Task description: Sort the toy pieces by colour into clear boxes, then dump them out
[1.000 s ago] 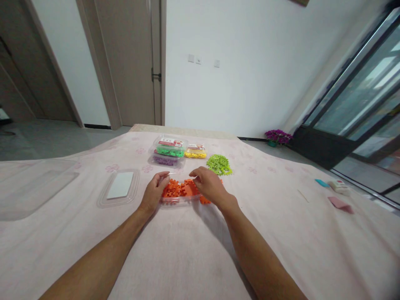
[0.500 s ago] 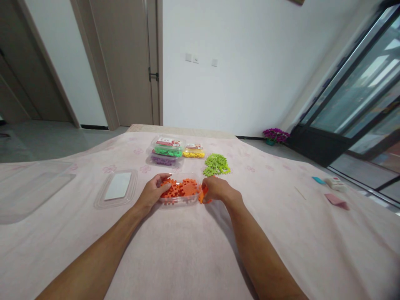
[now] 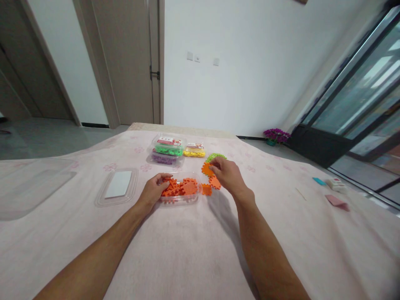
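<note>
My left hand (image 3: 151,191) grips the left end of a clear plastic box (image 3: 179,201), its thumb over the rim. Toothed orange pieces (image 3: 189,186) fill the bottom of that box. Between the fingertips of my right hand (image 3: 228,175) is a round orange toothed piece (image 3: 206,168), raised just in front of a light-green pile of pieces (image 3: 216,156), which the hand partly hides. Below it, an orange disc (image 3: 214,182) with a toothed edge and a squarish orange piece (image 3: 206,190) lie on the cloth, right of the box.
Stacked boxes of green pieces (image 3: 168,149) and purple pieces (image 3: 167,159) stand at the back, beside a box of yellow pieces (image 3: 194,153). Left lie a clear lid (image 3: 101,199) with a white label and a larger clear tray (image 3: 34,189). An eraser-like block (image 3: 336,184) and pink scrap (image 3: 336,202) lie right.
My right hand has moved up and away from the box's right side, lifting an orange piece toward the green pile. Orange pieces it covered now show. My left hand stays on the box.
</note>
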`<act>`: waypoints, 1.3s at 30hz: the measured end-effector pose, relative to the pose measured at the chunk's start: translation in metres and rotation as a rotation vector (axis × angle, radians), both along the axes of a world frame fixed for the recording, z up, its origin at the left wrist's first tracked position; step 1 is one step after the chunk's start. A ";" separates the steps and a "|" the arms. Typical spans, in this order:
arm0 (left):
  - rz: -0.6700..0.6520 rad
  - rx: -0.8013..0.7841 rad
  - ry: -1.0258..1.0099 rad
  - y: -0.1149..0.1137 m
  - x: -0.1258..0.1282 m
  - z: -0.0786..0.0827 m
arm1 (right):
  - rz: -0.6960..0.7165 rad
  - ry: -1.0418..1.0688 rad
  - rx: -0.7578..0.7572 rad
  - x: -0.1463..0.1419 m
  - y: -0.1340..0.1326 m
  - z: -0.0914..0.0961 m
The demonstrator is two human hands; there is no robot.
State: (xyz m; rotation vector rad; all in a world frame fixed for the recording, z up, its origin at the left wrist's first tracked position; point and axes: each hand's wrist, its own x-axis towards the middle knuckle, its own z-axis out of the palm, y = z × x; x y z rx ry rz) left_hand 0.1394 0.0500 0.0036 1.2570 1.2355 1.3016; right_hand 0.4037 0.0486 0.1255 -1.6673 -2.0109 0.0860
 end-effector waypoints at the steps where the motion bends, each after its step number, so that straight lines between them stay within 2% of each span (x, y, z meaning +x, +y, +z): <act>1: 0.004 -0.005 0.003 -0.001 0.001 0.002 | 0.048 0.069 0.034 -0.003 -0.001 0.001; 4: 0.021 -0.016 0.003 -0.006 0.003 0.010 | 0.204 0.205 0.023 -0.016 -0.005 -0.001; 6: 0.026 -0.018 0.004 -0.009 0.005 0.014 | 0.293 0.216 -0.030 -0.027 -0.009 -0.005; 10: 0.011 -0.026 -0.026 -0.009 0.005 0.015 | 0.424 0.106 -0.172 -0.047 -0.015 -0.017; 13: -0.011 -0.019 -0.052 -0.006 0.003 0.010 | 0.465 -0.003 -0.253 -0.056 -0.016 -0.027; 18: -0.012 0.001 -0.054 -0.004 0.003 0.007 | 0.415 -0.080 -0.254 -0.063 -0.014 -0.037; 26: -0.016 -0.021 -0.078 -0.005 0.004 0.010 | 0.261 -0.126 -0.142 -0.067 -0.012 -0.041; 31: -0.035 -0.030 -0.096 -0.003 0.004 0.008 | 0.301 -0.143 -0.184 -0.066 -0.012 -0.041; 35: -0.016 -0.001 -0.044 -0.004 0.004 0.008 | 0.312 -0.019 -0.121 -0.051 -0.004 -0.031; 39: 0.019 0.015 -0.031 -0.005 0.005 0.008 | 0.147 0.035 -0.118 -0.013 0.009 -0.019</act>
